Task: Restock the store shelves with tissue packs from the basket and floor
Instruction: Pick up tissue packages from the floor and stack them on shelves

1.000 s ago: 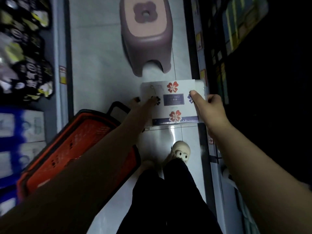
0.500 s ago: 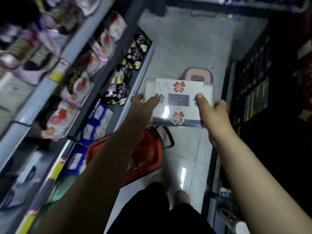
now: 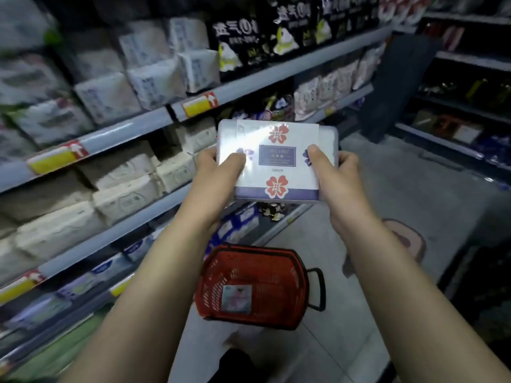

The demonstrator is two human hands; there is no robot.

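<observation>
A white tissue pack [image 3: 278,158] with red flowers and a dark blue label is held up at chest height in front of the shelves. My left hand [image 3: 218,178] grips its left side, thumb on top. On the right side my right hand [image 3: 336,175] does the same. Below on the floor stands the red basket [image 3: 257,286], with one pale pack [image 3: 236,298] lying in its bottom. The grey shelves [image 3: 154,118] on the left are filled with rows of white tissue packs.
A pink stool [image 3: 406,241] stands on the floor to the right of the basket. Dark shelving [image 3: 464,106] lines the aisle's right side. Black and yellow packs [image 3: 249,37] fill the upper shelf further along. My legs show at the bottom edge.
Both hands have lifted the tissue pack from low over the floor to shelf height, and the view has swung up from the floor to the left shelves. The basket now lies below my hands.
</observation>
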